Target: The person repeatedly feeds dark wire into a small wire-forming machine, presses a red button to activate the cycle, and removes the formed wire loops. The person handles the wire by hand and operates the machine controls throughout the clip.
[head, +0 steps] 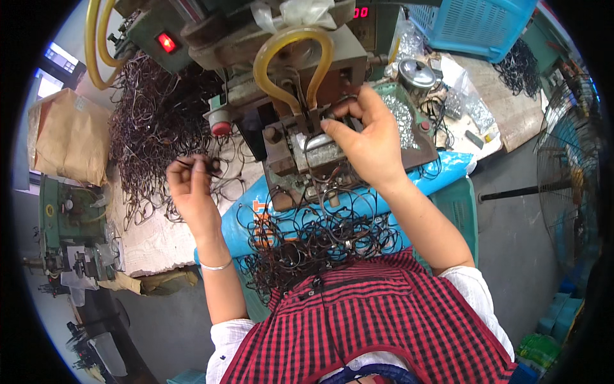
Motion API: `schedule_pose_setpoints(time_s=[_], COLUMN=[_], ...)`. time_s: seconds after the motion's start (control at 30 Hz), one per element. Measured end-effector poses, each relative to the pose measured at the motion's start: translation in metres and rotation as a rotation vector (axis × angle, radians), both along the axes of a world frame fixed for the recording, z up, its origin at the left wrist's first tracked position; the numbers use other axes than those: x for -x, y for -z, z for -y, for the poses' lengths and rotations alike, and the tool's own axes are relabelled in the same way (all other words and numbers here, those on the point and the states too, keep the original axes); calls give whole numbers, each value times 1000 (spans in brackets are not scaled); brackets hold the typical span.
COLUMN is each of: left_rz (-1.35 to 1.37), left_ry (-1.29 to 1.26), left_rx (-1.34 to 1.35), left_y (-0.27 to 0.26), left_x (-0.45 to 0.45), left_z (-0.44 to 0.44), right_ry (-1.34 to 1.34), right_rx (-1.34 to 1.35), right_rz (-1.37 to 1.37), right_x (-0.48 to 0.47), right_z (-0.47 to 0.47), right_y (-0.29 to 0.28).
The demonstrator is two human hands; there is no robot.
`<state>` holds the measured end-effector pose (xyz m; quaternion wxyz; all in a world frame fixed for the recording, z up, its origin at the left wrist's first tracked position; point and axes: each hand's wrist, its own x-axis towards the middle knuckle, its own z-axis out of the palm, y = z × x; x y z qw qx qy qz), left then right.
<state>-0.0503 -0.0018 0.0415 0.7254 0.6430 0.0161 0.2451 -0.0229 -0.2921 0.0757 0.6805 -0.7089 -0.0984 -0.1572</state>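
Observation:
My left hand point(194, 185) pinches a dark thin cord loop at the edge of a large tangled heap of dark cord loops point(153, 110) on the left. At the head of a bench press machine point(345, 57), my right hand point(369, 134) has thumb and forefinger close together beside the metal die block point(319, 146); whether a small part is between them cannot be told. A yellow hose point(261, 57) arches above the die. More dark loops with small metal pieces point(331, 235) lie on a blue plastic sheet point(240, 223) and over my lap.
A red button point(221, 127) sits left of the die. Silvery small pieces point(403, 120) fill a green tray at the right, near a lidded metal pot point(416, 74). Farther out are a blue basket point(470, 29), a fan point(568, 177) and a brown paper bag point(72, 137).

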Motion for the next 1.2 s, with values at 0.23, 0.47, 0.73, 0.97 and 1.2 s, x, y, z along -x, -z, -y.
schedule_pose_setpoints(time_s=[0.23,0.47,0.73,0.97,1.2], left_rz=[533,633,967,1048,765], left_ry=[114,197,335,339,180], left_rx=[-246,-304,-1170,-1144,-1187], left_y=[-94,-81,-57,-54,-46], left_x=[-12,4,6,2,40], left_z=[61,72,100,101,83], right_ry=[-73,-210,483,494,509], right_rx=[-45,41,1009,738,563], right_rz=[-15,-77,53,130,132], right_x=[2,26,-12,-19,-18], right_z=[-12,18,99,105,92], right_y=[-12,-22,80,94,80])
